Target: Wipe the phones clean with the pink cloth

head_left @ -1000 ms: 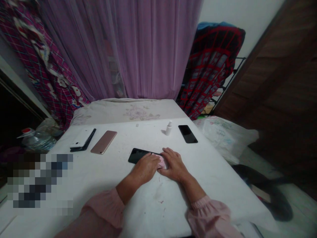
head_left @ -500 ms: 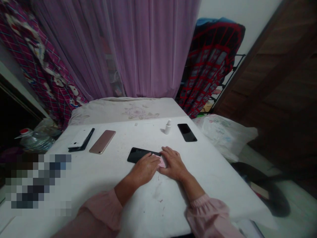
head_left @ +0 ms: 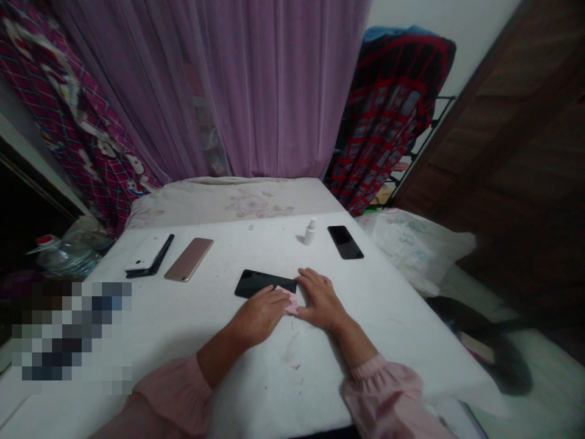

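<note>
A black smartphone (head_left: 258, 282) lies flat on the white cloth in front of me, its long side running left to right. My left hand (head_left: 260, 314) presses a small pink cloth (head_left: 290, 301) against the phone's near edge, toward its right end. The fingers lie over the cloth and hide part of it. At the phone's right end is my right hand (head_left: 321, 300), thumb on the near side and fingers on the far side, gripping that end. The near right corner of the phone is covered by the pink cloth and my hands.
A small white spray bottle (head_left: 309, 233) stands beyond my right hand, with another black phone (head_left: 345, 242) right of it. To the left lie a rose-gold phone (head_left: 189, 260) and a white phone (head_left: 148, 253) resting on a dark one. A plastic bag (head_left: 411, 247) is beyond the right edge.
My left hand and the pink cloth have slid a little left and toward me, baring more of the phone's surface. My right hand stays at the phone's right end.
</note>
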{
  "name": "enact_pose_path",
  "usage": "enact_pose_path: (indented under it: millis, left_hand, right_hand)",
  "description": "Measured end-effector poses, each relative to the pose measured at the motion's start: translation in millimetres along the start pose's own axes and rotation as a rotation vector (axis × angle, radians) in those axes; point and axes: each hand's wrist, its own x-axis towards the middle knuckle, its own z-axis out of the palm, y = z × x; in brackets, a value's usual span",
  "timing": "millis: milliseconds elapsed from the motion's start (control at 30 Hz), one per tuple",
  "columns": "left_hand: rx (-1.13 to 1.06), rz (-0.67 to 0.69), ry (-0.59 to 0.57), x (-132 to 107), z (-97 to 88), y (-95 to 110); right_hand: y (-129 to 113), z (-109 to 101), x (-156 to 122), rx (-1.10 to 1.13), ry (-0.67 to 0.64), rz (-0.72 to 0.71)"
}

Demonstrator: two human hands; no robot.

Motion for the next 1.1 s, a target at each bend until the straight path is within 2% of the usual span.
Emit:
enact_pose_path:
  millis: [133,300,533,633,900,1000,1100]
  left_hand:
    - [0.037,-0.019,0.003,5.4,-0.5,-10.6]
    - [0.111,-0.099,0.065,13.8,4.1,-27.8]
    - [0.037,-0.022,0.061,-19.7,0.8,-15.1]
    - [0.039,-0.041,0.075,-29.2,-2.5,-14.8]
    - [0.125,-0.135,0.106,-19.1,-0.5,-22.2]
    - [0.173,-0.166,0.155,-13.8,-2.1,-30.1]
    - [0.187,-0.182,0.203,-19.3,-7.3,-40.1]
  right_hand:
    - [-0.4,-1.1,-0.1,-0.004,-0.004,0.013]
    - [-1.6,-3.1,0.1,-0.011,-0.038,0.027]
    - [0.1,-1.8,-0.3,-0.001,-0.034,0.025]
    - [-1.8,-2.1,-0.9,-0.009,-0.043,0.035]
    - [-7.6,-0.7,17.6,-0.016,-0.078,0.039]
    - [-3.0,-0.2,27.3,-0.013,-0.078,0.045]
    - [2.1,2.2,30.6,-0.004,-0.041,0.042]
